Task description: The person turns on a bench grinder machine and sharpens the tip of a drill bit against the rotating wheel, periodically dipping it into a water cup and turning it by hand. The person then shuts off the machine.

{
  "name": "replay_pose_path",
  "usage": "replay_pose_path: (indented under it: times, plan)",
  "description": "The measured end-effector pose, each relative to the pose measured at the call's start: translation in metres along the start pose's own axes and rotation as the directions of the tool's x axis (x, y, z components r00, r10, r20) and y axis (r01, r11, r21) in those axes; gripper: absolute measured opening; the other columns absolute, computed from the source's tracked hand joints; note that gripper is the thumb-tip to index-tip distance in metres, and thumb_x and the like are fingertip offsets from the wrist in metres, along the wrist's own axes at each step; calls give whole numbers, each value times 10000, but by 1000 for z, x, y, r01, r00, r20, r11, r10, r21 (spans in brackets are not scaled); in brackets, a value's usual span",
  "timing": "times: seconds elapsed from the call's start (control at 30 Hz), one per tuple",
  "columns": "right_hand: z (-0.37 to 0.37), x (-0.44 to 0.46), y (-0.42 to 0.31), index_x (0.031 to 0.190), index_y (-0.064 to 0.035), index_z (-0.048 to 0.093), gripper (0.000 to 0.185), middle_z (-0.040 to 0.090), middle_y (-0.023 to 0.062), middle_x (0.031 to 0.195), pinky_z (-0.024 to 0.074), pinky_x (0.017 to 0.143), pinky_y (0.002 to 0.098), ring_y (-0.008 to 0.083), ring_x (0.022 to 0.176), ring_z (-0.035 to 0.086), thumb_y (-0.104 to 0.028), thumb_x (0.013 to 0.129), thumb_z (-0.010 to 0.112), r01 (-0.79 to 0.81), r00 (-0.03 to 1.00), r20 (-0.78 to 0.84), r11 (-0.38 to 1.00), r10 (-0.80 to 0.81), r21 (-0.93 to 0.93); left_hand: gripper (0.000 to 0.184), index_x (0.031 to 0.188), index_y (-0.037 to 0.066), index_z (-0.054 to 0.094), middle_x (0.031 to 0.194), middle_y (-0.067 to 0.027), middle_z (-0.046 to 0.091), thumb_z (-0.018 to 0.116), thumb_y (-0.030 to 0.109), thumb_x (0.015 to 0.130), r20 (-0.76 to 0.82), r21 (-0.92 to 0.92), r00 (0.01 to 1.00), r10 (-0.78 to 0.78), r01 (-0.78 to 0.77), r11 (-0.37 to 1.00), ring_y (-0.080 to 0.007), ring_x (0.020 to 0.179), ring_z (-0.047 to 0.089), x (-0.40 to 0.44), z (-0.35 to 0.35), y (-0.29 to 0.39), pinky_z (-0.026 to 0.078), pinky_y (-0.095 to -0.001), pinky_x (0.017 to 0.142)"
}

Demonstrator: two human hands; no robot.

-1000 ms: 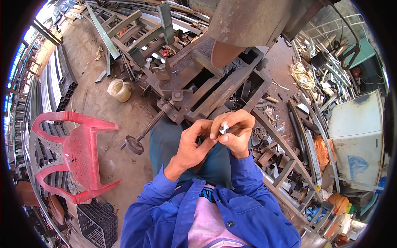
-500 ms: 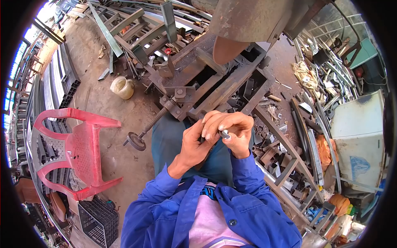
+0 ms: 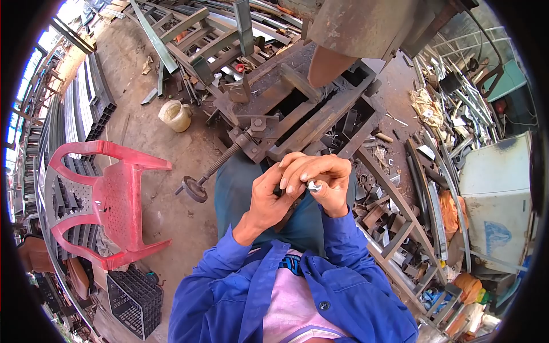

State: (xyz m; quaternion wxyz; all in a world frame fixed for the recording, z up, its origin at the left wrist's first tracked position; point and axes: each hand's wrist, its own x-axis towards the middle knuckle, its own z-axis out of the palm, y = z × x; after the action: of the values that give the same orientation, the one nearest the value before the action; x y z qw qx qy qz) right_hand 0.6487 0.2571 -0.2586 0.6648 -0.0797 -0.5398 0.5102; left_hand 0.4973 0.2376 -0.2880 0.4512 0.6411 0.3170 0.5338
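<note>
Both my hands meet in front of my lap, closed around a small piece of metal (image 3: 314,186) whose shiny end shows at my right thumb. My left hand (image 3: 267,195) has its fingers curled against the right one, and a dark bit of the piece seems to show between its fingertips. With thumb and bent fingers, my right hand (image 3: 329,182) pinches the bright end. Most of the piece is hidden by the fingers. Just beyond the hands stands a cut-off saw with a brown disc (image 3: 329,67) and a screw vise handle (image 3: 194,189).
A red plastic chair (image 3: 121,197) stands at the left, with a black crate (image 3: 136,303) below it. A whitish bucket (image 3: 175,116) sits on the floor near the saw. Metal scraps and a steel frame (image 3: 398,239) lie at the right. Steel tubes (image 3: 91,100) are stacked at far left.
The view has shifted slightly, so the saw and chair sit a little differently in it. The metal end shows a bit more brightly; both hands keep nearly the same grip.
</note>
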Motion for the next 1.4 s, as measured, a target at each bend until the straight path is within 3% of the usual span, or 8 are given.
replay_pose_path:
  times: [0.4, 0.5, 0.7, 0.83, 0.93, 0.97, 1.37, 1.4]
  plan:
    - [17, -8, 26, 1084, 66, 690, 416, 757, 180, 894, 559, 951, 520, 277, 826, 739, -340, 1000, 731, -132, 984, -141, 982, 113, -133, 370, 1299, -4, 631, 1101, -135, 703, 754, 81, 960, 52, 32, 998, -30, 29, 999, -231, 984, 700, -16, -23, 0, 564, -363, 868]
    - [36, -9, 53, 1280, 51, 653, 521, 766, 195, 1043, 581, 935, 432, 261, 925, 744, -397, 1020, 711, -280, 952, -145, 959, 270, -50, 292, 1253, -9, 640, 1008, -96, 692, 722, 110, 999, -36, -85, 985, -169, 165, 983, -171, 889, 684, -33, -56, -4, 561, -329, 790]
    - [65, 4, 160, 1379, -12, 622, 368, 776, 154, 1058, 570, 869, 348, 227, 964, 748, -133, 1032, 633, -371, 915, -81, 742, 396, -559, 183, 1086, 0, 629, 763, 15, 584, 611, 181, 1073, -523, 34, 806, -277, 344, 938, -58, 649, 548, -34, -196, 1, 478, -253, 618]
    - [93, 5, 245, 1292, -90, 670, 317, 756, 160, 986, 572, 736, 424, 375, 868, 729, -199, 996, 693, -245, 933, -29, 572, 359, -783, 214, 1014, 1, 662, 710, -64, 611, 616, 207, 1052, -587, 506, 787, -188, 538, 674, -158, 620, 613, -1, -350, -91, 469, -321, 583]
    - [105, 0, 282, 1212, -143, 698, 254, 752, 115, 924, 569, 682, 429, 326, 808, 732, -229, 973, 698, -49, 947, 16, 191, 322, -980, 297, 1036, 10, 727, 945, -222, 731, 630, 289, 1004, -681, 641, 713, -170, 692, 334, -399, 903, 713, 51, -427, -159, 548, -471, 776]
    - [104, -1, 291, 1199, -167, 700, 251, 737, 104, 875, 570, 660, 427, 314, 772, 728, -237, 958, 703, -21, 987, 16, 225, 161, -974, 303, 1077, 28, 749, 1074, -243, 750, 619, 289, 993, -711, 625, 665, -230, 747, 228, -449, 1035, 718, 68, -447, -182, 560, -502, 860]
    - [106, 18, 294, 1303, -105, 682, 438, 707, 100, 871, 565, 608, 402, 299, 687, 703, -214, 885, 754, -117, 906, -104, 8, 411, -993, 212, 1026, 75, 811, 1064, -215, 776, 641, 130, 910, -410, 909, 828, -382, 407, -94, -401, 998, 762, 167, -538, -422, 609, -497, 856]
    - [107, 20, 293, 1294, -108, 683, 438, 704, 96, 868, 564, 600, 399, 294, 682, 701, -223, 878, 759, -118, 899, -110, -8, 423, -993, 252, 1123, 124, 810, 1118, -154, 788, 642, 194, 949, -410, 910, 789, -457, 385, -152, -328, 1038, 770, 171, -541, -438, 614, -464, 869]
